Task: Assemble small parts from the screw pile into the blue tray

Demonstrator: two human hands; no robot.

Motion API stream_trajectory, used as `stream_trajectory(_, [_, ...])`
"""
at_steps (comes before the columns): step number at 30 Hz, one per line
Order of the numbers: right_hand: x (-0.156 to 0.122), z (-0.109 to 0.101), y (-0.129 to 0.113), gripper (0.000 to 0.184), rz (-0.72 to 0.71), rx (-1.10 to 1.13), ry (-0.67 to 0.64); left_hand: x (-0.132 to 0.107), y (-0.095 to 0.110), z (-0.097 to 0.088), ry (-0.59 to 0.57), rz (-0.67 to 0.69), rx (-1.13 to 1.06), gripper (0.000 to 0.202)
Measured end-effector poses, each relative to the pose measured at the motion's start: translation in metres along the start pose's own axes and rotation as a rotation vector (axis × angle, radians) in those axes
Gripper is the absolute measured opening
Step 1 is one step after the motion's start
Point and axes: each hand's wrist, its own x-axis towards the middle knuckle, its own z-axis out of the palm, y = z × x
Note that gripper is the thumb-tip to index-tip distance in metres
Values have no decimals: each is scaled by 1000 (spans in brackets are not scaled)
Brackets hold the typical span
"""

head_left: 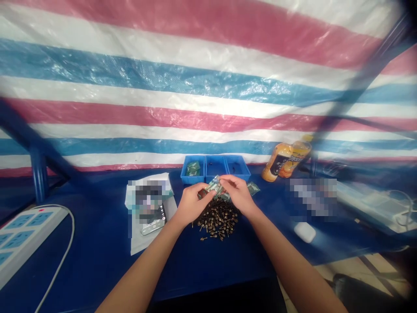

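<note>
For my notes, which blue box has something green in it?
The left box: a shiny green packet lies inside. The middle box and right box show no green inside.

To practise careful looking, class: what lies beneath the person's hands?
A pile of small metal pieces shows beneath the left hand and right hand, which hold a shiny packet. Whatever they cover at the pile's far side cannot be seen.

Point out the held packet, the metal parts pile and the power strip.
Held packet (213, 184), head view: its shiny front.
Metal parts pile (219, 218), head view: its middle.
Power strip (25, 254), head view: white casing.
</note>
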Motion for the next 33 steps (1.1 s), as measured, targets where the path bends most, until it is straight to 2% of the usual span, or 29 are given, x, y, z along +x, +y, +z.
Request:
stream_trajectory(2, [-1,0,0,27,11,41,-39,0,-1,0,-17,-36,-45,29])
stream_trajectory(7, [-3,-3,-1,32,96,29,-289,1,1,-3,-54,-68,-127,30])
stream_trajectory(11, [-3,-6,-2,27,130,22,-335,0,8,-5,-72,-59,-88,35])
stream_trajectory(14, [-4,-12,-4,16,152,-106,-380,-2,9,-6,12,-66,-44,46])
stream_trajectory(18, [-8,-16,-6,14,210,-226,-429,0,5,-8,218,-82,-59,49])
stream_trajectory(20, [-7,-12,-5,23,191,-160,-378,2,3,-8,344,-117,-122,52])
stream_trajectory(22, [-5,-6,-2,41,134,-25,-232,5,0,-8,457,-159,-200,55])
stream_trajectory(24, [-1,-2,3,56,104,30,-95,7,-2,-8,520,-189,-250,55])
stream_trajectory(26, [3,-4,8,53,90,-46,-1,9,-4,-8,531,-206,-251,50])
stream_trajectory(29, [8,-18,12,33,-35,-315,98,8,-6,-11,527,-227,-142,42])
stream_trajectory(31, [10,-30,13,27,-116,-471,142,7,-5,-15,524,-192,57,35])
stream_trajectory(33, [12,-38,16,26,-131,-565,159,5,-3,-21,469,-97,370,24])
